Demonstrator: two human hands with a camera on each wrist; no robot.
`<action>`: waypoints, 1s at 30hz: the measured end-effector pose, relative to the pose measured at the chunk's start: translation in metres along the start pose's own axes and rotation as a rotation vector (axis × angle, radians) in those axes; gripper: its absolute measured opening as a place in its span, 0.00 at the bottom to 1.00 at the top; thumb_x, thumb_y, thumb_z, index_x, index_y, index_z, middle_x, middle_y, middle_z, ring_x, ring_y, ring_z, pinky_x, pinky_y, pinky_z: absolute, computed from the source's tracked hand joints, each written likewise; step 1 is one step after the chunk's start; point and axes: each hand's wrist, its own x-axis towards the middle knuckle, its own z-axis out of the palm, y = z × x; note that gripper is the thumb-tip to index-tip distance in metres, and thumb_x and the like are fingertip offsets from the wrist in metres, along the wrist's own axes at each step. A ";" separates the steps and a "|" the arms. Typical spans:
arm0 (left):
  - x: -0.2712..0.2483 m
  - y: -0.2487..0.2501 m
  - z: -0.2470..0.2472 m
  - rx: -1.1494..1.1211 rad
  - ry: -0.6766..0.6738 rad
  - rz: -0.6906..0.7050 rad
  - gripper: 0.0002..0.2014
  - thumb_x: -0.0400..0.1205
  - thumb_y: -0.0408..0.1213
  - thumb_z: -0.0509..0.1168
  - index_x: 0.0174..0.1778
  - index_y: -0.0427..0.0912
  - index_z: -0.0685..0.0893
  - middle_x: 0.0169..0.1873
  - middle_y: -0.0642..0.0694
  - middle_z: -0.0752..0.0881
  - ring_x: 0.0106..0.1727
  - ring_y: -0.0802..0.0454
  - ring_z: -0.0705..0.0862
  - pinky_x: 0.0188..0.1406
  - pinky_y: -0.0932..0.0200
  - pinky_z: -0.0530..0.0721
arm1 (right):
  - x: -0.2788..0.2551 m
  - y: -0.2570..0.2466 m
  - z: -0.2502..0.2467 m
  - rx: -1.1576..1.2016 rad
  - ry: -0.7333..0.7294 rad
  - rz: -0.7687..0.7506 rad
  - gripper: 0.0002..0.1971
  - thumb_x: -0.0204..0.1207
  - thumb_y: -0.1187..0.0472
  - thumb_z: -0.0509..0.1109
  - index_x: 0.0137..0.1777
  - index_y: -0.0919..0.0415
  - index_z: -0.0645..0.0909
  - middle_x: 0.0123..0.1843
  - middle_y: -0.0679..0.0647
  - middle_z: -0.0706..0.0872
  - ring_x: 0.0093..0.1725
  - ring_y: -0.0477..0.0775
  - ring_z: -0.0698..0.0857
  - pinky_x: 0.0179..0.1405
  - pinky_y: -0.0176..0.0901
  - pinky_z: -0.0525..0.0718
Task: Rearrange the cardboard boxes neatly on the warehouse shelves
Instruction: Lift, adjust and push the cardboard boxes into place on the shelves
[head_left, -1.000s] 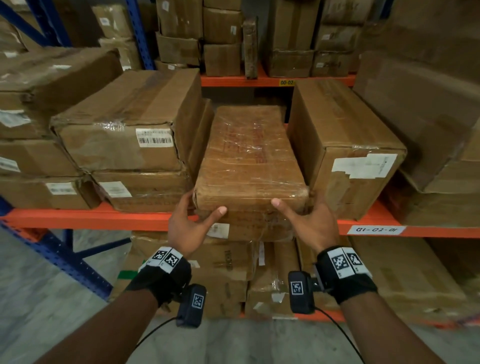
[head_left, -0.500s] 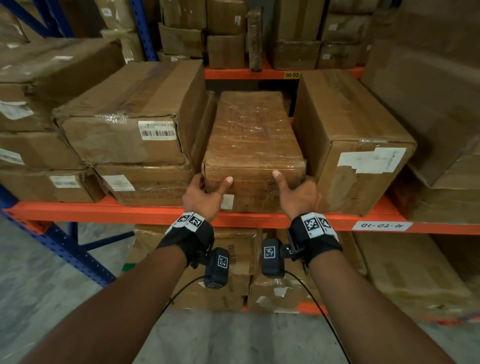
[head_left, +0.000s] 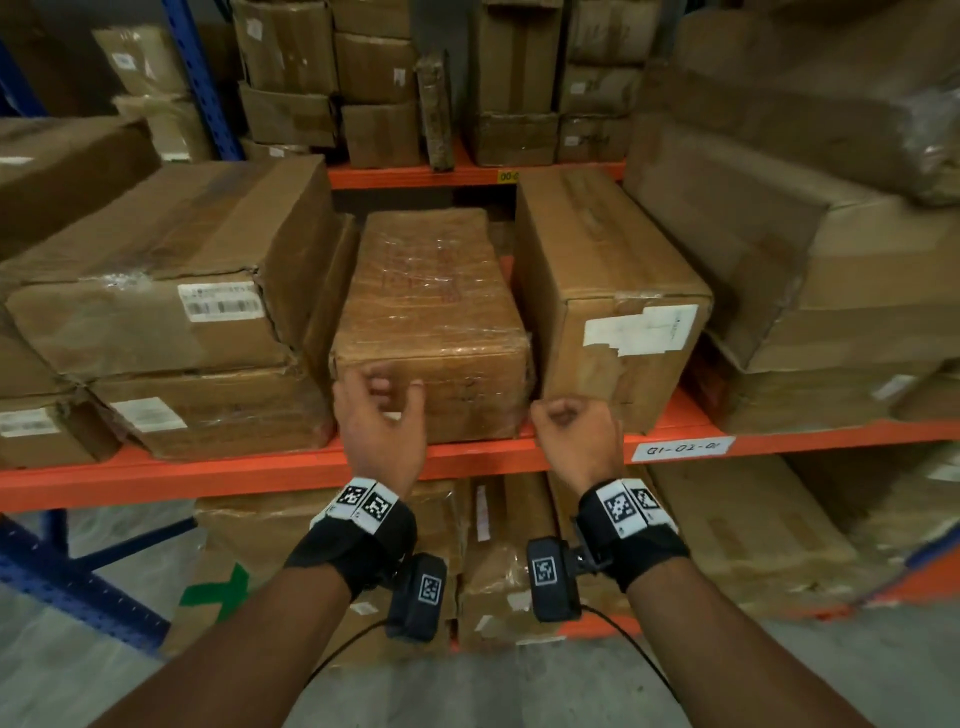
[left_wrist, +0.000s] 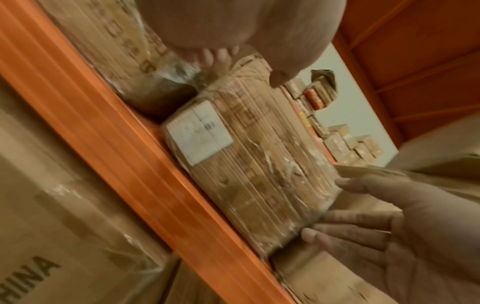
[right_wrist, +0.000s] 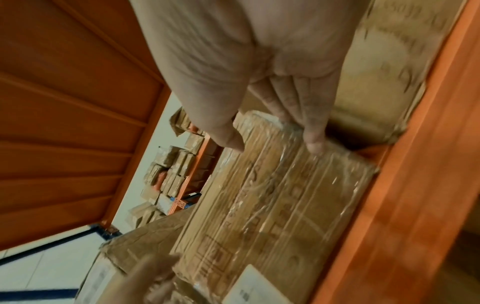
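A plastic-wrapped cardboard box (head_left: 431, 291) lies on the orange shelf (head_left: 208, 473), lengthwise between two neighbouring boxes, its front face near the shelf's edge. My left hand (head_left: 387, 400) hovers at the lower left of that face with relaxed, spread fingers. In the left wrist view these fingers (left_wrist: 363, 216) lie straight beside the box's (left_wrist: 246, 164) left edge. My right hand (head_left: 571, 423) is at the lower right corner with loosely curled fingers. In the right wrist view one fingertip (right_wrist: 314, 144) touches the box's (right_wrist: 272, 205) corner; nothing is gripped.
Two stacked labelled boxes (head_left: 171, 270) stand tight on the left and a taller box (head_left: 613, 291) on the right. More boxes fill the upper shelf (head_left: 374, 78) and the lower level (head_left: 509, 545). A shelf tag (head_left: 680, 449) and a blue upright (head_left: 202, 78) are in view.
The wrapped box has slid back from overhanging the shelf edge into the gap between its neighbours. Both hands have come off its front corners and drawn back a little.
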 end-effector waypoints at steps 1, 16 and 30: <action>-0.003 0.012 0.010 -0.037 -0.048 0.034 0.14 0.84 0.40 0.78 0.62 0.51 0.83 0.55 0.47 0.85 0.51 0.52 0.86 0.63 0.38 0.90 | 0.001 0.007 -0.010 -0.006 0.020 0.012 0.12 0.79 0.50 0.78 0.34 0.49 0.87 0.48 0.55 0.98 0.56 0.63 0.94 0.62 0.51 0.89; 0.008 0.134 0.128 -0.078 -0.522 -0.017 0.41 0.83 0.73 0.68 0.92 0.65 0.69 0.88 0.51 0.80 0.83 0.44 0.83 0.84 0.36 0.82 | 0.056 0.076 -0.100 0.189 0.048 0.165 0.28 0.85 0.51 0.77 0.82 0.57 0.75 0.72 0.59 0.89 0.72 0.65 0.88 0.74 0.57 0.83; 0.007 0.133 0.137 0.106 -0.553 -0.078 0.48 0.82 0.83 0.55 0.90 0.53 0.77 0.85 0.44 0.84 0.84 0.37 0.83 0.84 0.37 0.79 | 0.078 0.075 -0.086 0.391 -0.104 0.194 0.42 0.79 0.22 0.66 0.85 0.48 0.77 0.80 0.57 0.86 0.80 0.66 0.83 0.83 0.65 0.79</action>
